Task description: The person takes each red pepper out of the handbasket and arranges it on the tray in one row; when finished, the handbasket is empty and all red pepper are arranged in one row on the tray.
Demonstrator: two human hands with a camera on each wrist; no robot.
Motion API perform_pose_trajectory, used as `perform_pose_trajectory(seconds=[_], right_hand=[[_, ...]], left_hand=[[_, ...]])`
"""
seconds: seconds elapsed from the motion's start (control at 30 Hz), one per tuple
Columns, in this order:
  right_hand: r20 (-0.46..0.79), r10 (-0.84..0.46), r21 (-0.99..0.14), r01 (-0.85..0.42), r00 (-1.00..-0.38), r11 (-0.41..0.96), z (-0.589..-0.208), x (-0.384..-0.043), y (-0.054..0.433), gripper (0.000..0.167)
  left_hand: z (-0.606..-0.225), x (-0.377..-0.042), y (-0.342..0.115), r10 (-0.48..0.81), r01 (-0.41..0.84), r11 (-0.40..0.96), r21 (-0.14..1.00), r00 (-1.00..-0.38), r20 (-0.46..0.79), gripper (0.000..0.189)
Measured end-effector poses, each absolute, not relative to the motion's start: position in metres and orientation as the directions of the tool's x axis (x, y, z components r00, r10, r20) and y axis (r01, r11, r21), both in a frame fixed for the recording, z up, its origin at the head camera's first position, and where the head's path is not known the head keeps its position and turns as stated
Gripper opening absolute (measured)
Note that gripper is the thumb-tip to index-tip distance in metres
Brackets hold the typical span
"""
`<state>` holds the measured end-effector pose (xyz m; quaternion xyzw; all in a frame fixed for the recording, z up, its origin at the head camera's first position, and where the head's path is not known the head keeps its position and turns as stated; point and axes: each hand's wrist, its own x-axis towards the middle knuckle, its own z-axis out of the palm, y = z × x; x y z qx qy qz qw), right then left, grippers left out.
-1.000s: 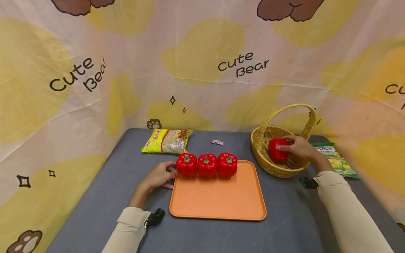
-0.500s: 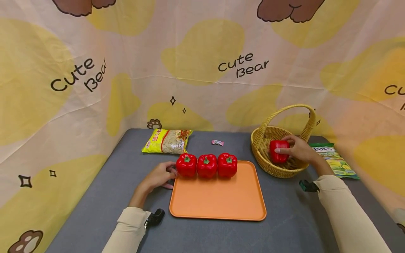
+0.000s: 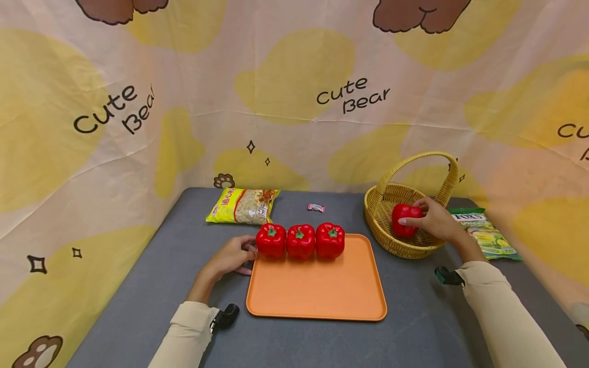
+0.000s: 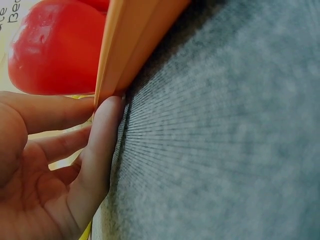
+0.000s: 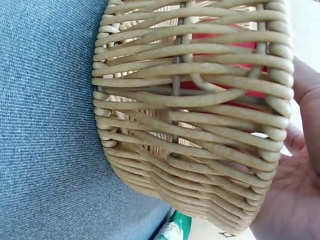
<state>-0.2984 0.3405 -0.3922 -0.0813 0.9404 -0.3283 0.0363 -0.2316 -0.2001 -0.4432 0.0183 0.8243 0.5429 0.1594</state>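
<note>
My right hand (image 3: 434,219) reaches into the wicker basket (image 3: 409,251) and grips a red bell pepper (image 3: 404,219) there. In the right wrist view, the basket's woven wall (image 5: 195,115) mostly hides this pepper, and part of my right hand (image 5: 300,165) shows behind the rim. Three red bell peppers (image 3: 301,242) with green stems stand in a row along the far side of the orange tray (image 3: 317,291). At the tray's left edge, my left hand (image 3: 233,254) pinches the rim. The left wrist view shows its thumb (image 4: 102,135) against the tray's outer side (image 4: 125,45).
Behind the tray lies a yellow food bag (image 3: 244,206), with a small pink-wrapped candy (image 3: 316,207) to its right. A green and yellow FOX'S bag (image 3: 490,235) lies right of the basket, beyond my right arm. A printed cloth (image 3: 285,92) hangs behind the grey table (image 3: 152,286).
The pepper in my right hand has tilted and shifted slightly rightward inside the basket. My left hand, the tray and the row of peppers stay where they were.
</note>
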Motion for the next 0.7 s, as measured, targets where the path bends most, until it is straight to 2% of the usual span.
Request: perform_pose_trajectory(seconds=[0.47,0.7], right_hand=[[0.072,-0.168,-0.682,-0.172,-0.983,0.710,-0.392,-0.281,0.336,0.072],[0.083,-0.127,-0.751,-0.146,-0.988,0.644,-0.386,-0.264,0.329,0.083]], left_hand=[[-0.443,-0.231,-0.198,0.200,-0.150,0.420,0.895,-0.947,-0.253,0.051],[-0.441,-0.230,-0.199,0.199,-0.151,0.424,0.893,-0.947,-0.254,0.052]])
